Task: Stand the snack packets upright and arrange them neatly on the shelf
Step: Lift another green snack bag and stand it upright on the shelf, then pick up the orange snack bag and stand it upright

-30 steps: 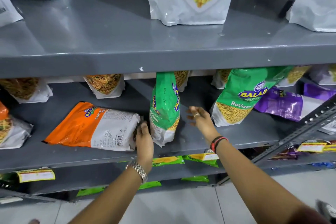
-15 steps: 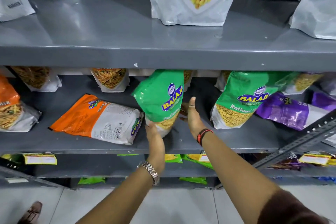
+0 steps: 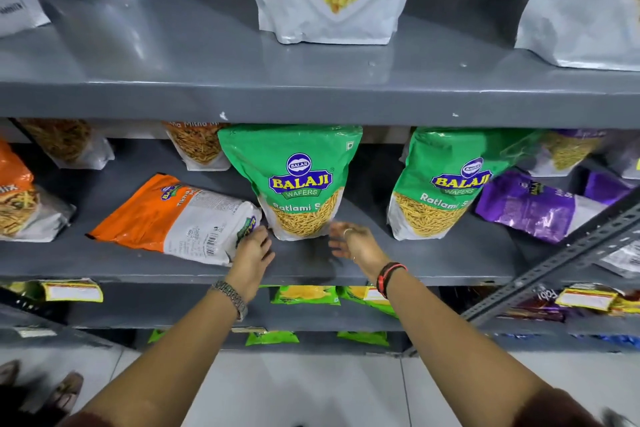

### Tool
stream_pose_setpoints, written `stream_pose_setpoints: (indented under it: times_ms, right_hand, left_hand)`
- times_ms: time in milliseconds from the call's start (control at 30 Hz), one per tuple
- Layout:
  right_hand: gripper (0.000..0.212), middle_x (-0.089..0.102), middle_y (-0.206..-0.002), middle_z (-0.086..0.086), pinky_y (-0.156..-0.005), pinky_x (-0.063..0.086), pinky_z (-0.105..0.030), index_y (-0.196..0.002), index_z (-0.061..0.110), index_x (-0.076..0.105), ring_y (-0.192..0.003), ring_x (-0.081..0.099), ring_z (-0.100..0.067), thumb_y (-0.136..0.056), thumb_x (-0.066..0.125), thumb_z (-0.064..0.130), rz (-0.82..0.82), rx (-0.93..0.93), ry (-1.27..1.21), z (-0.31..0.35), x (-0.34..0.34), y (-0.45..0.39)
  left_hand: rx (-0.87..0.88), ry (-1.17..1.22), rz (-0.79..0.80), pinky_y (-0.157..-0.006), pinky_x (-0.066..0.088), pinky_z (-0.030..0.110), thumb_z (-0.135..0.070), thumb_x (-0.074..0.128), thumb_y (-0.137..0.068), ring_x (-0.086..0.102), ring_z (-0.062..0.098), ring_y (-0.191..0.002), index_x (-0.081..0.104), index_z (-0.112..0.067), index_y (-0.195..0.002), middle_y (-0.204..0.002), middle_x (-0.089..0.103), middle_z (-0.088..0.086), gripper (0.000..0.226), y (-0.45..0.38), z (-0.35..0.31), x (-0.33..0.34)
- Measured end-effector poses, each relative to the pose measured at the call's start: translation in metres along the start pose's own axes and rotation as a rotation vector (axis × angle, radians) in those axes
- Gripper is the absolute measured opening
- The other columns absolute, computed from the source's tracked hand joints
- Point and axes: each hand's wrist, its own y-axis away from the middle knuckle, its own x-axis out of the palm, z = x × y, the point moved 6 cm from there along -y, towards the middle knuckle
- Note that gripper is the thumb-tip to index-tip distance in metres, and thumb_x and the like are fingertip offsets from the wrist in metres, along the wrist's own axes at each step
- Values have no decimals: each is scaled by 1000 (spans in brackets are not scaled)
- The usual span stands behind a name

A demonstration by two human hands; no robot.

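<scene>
Glossy plastic green packet (image 3: 298,180) on smooth grey-painted metal shelf (image 3: 346,104).

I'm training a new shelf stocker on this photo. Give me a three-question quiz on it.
1. True or false: the orange packet stands upright.
2. The green packet between the left hand and right hand is: A) lying flat B) upright, label forward C) on the floor.
3. Fill in: the purple packet lies on the ___ side of the middle shelf.

Key: 1 false; 2 B; 3 right.

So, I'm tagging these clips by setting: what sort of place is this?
Most likely a shop aisle: grey metal shelving stocked with branded snack packets, and price tags on the lower shelf edge.
</scene>
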Motion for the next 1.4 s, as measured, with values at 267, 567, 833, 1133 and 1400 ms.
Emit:
stream_pose_setpoints:
  times_ms: [267, 567, 833, 1133, 1400]
  right_hand:
    - [33, 57, -110, -10, -73, 47, -17, -124, -2, 51, -95, 55, -17, -97, 33, 6, 358, -131, 283, 13, 95, 15]
    - [33, 61, -117, -33, -90, 48, -36, -112, -10, 58, -89, 60, -24, -84, 42, -15, 181, -396, 344, 86, 202, -32]
    - [39, 59, -127, -19, -83, 44, -32, -113, 8, 58, -113, 57, -35, -93, 41, 37, -62, -124, 926, 83, 240, -90]
    - [26, 65, -111, -21, -71, 45, -28, -104, -6, 64, -88, 59, -25, -88, 54, 12, -180, -7, 880, 81, 230, -78]
    - [41, 45, -26, 10, -35, 27, -10, -55, 15, 55, -30, 38, -5, -83, 39, -10, -171, -57, 365, 64, 235, -44]
  left_hand:
    - [-226, -9, 22, -77, 54, 28, -12, 36, -96, 60, 24, -89, 53, -2, -115, -134, 51, 24, 28, 29, 33, -74]
    - [-110, 128, -88, -94, 43, 36, -24, 34, -98, 54, 37, -114, 36, 5, -135, -131, 50, 25, 47, 9, -29, -185]
    - [-178, 34, 17, -45, 53, 23, -33, 43, -94, 64, 13, -43, 55, -5, -77, -56, 70, 4, 35, -32, -49, -207]
    - [-67, 97, 47, -62, 56, 21, -21, 44, -95, 62, 21, -78, 55, -8, -91, -83, 64, 7, 17, -41, -59, -229]
    - [247, 53, 120, -73, 59, 26, -30, 47, -93, 73, 11, -81, 60, -19, -96, -91, 75, -4, 17, -24, -123, -265]
